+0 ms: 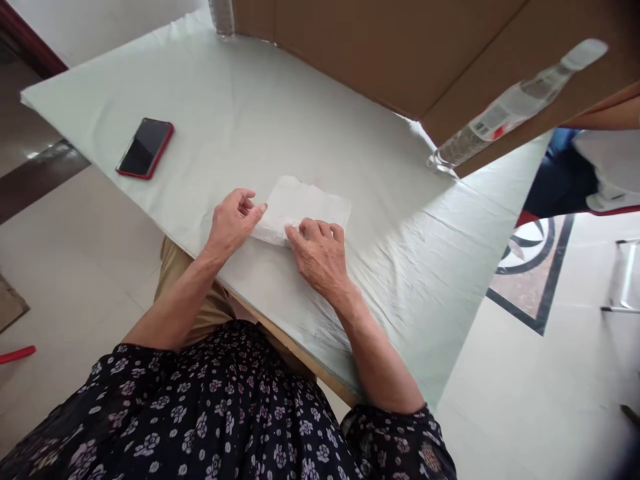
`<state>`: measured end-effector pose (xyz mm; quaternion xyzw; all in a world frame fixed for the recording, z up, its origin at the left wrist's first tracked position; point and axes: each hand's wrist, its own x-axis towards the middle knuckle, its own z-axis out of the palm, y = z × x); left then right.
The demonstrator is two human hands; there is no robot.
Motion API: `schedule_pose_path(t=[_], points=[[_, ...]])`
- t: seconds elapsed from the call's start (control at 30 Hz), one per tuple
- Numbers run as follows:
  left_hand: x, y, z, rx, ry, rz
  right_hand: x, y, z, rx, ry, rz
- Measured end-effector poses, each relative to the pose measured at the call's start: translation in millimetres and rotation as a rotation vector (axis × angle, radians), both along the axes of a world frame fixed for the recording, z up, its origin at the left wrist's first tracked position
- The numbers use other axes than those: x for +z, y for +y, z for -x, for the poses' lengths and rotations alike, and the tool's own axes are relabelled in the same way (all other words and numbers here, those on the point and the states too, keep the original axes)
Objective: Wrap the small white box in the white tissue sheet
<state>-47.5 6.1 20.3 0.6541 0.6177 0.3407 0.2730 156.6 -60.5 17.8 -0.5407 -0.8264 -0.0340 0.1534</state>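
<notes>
A thin white tissue (305, 200) lies flat on the light green cloth-covered table, its near edge wrinkled and looking folded over. My left hand (233, 221) is at the sheet's left edge, fingers loosely curved and thumb stretched toward the corner, with a gap between thumb and fingers. On the near edge rests my right hand (320, 257), its fingers bent and thumb and forefinger closed on the tissue. The undersides of the right fingers are hidden.
A phone in a red case (146, 148) lies on the table cover (200, 113) at the left. A large cardboard panel (370, 47) stands along the far side, with a clear plastic bottle (510, 110) against it. Another person's arm (610, 110) shows at the right.
</notes>
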Motion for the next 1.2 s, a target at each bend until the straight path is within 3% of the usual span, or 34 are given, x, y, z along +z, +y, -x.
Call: schedule_pose_path(t=[0.27, 0.5, 0.63, 0.83, 1.03, 1.2], points=[[19.7, -8, 7, -0.074, 0.451, 0.348, 2.0, -1, 1, -0.022, -0.089, -0.026], [13.2, 7, -5, -0.100, 0.233, 0.477, 3.0, -1, 1, -0.025, -0.097, -0.022], [17.8, 7, -2, -0.106, 0.240, 0.511, 2.4, -1, 1, -0.027, -0.093, -0.019], [21.2, 6, -4, -0.154, 0.137, 0.427, 1.7, 0, 2, -0.027, -0.077, -0.005], [15.4, 6, -17, -0.147, 0.079, 0.544, 1.6, 0, 3, -0.024, -0.086, -0.027], [11.2, 1, -35, -0.071, 0.305, 0.248, 2.4, -1, 3, -0.027, -0.081, -0.033]])
